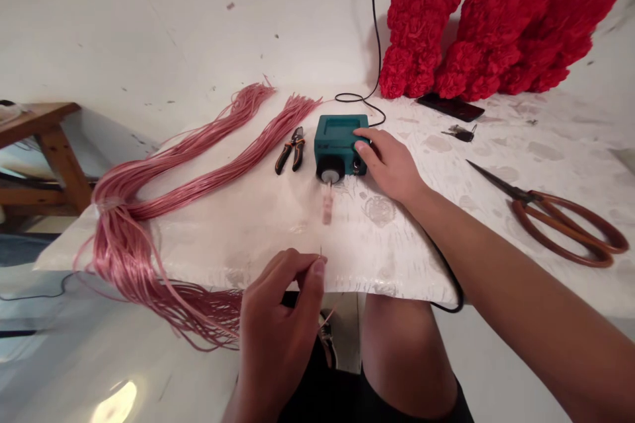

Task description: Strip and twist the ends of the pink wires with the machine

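Note:
My left hand (285, 314) is closed in a pinch near the table's front edge. Between thumb and forefinger is a thin pink cord (327, 322); a fine tip pokes up above the fingers and a length trails below. My right hand (391, 162) grips the right side of a small teal motor box (342, 132), thumb and forefinger at its corner. On the front of the box is a black and silver chuck (330, 172). A pinkish, blurred piece (327, 205) sticks out from it towards me; what it is I cannot make out.
A tied bundle of pink cords (124, 188) hangs over the table's left front edge. Pliers (291, 151) lie left of the box. Large scissors (555, 215), keys (462, 133), a phone (451, 107) and red artificial flowers (491, 33) are on the right. A black cable (376, 26) runs down behind.

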The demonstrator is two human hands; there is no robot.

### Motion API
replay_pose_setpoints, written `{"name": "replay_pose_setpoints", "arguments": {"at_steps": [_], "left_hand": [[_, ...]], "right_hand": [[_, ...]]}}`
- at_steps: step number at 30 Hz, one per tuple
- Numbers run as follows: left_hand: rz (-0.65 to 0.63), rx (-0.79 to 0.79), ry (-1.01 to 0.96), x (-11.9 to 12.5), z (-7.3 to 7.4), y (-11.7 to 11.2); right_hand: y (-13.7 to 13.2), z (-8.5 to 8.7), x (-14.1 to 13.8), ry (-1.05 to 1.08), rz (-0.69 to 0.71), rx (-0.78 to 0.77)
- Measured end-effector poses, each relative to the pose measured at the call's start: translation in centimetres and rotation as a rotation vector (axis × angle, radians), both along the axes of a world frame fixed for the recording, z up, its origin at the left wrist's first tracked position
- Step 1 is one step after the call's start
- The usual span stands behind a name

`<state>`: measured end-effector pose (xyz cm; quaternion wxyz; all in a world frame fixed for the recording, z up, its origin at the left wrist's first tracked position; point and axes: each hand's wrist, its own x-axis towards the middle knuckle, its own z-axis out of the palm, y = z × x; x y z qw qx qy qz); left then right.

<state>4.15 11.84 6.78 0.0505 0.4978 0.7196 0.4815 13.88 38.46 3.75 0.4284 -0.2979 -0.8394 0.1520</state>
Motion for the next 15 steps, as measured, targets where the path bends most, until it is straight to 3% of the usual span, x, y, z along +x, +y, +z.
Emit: {"name": "replay_pose_setpoints", "arguments": {"at_steps": [5,10,13,15], "left_hand": [[-0.033,0.054,-0.010,0.0,0.3,-2.1],[-0.033,0.090,-0.030,0.2,1.6,-4.6],[-0.050,0.106,-0.044,-0.2,1.9,-6.2],[-0.068,0.088,-0.069,-0.6,1.3,-7.0]], "right_hand": [[-0.7,0.1,0.2,-0.058,-0.032,0.028],[-1.7,0.3,0.1,-0.114,-0.078,0.033],[-2.8,1.2,-0.1,-0.085,-0.100,0.079],[-4.5,2.4,-0.1,-0.044,-0.111,0.119]]}}
